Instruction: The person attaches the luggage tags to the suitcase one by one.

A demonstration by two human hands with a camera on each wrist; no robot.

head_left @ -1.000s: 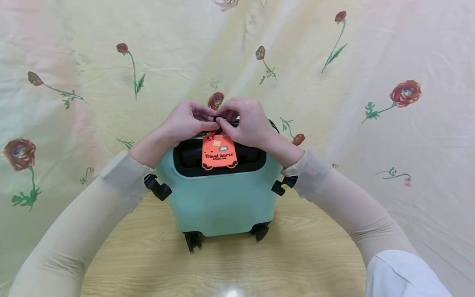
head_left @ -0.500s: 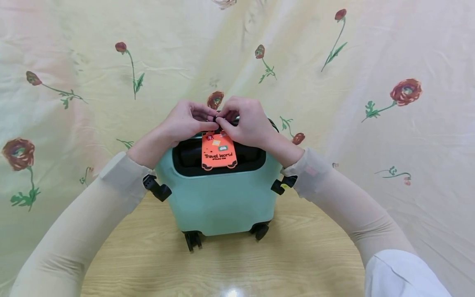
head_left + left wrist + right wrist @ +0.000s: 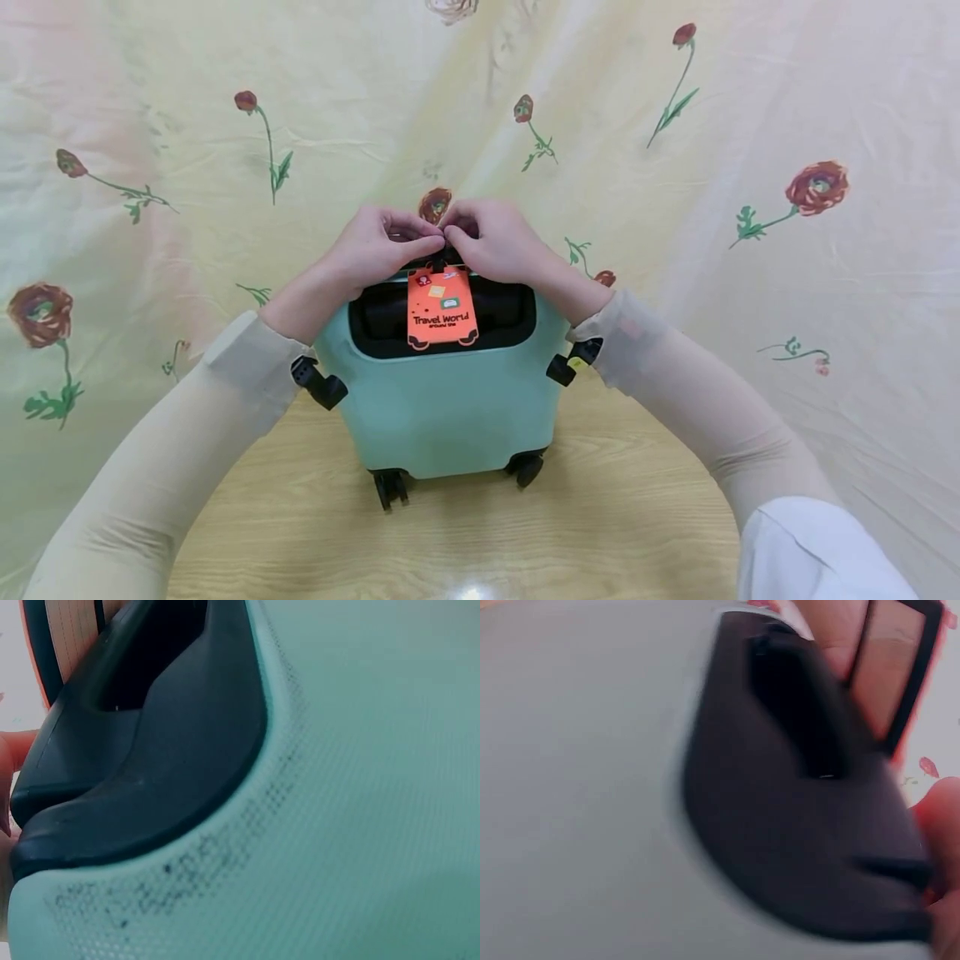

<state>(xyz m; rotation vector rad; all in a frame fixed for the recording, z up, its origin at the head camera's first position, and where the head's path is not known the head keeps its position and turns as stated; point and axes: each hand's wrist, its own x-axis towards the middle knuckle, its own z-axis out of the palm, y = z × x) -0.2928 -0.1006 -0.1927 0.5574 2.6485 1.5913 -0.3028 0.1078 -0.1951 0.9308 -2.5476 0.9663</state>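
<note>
**Pinching above the orange luggage tag (image 3: pixel 442 315)**

My left hand (image 3: pixel 378 246) and right hand (image 3: pixel 498 242) meet just above the middle of the head view, the fingers of both pinching the black strap (image 3: pixel 447 253). Below them, at the frame's center, the tag hangs print outward, reading "Travel World", in front of the black recess (image 3: pixel 371 329) of the mint-green suitcase (image 3: pixel 450 408). Lower down, 2 black wheels (image 3: pixel 389 490) (image 3: pixel 528 471) rest on a wood-grain surface (image 3: pixel 465 542).
</note>
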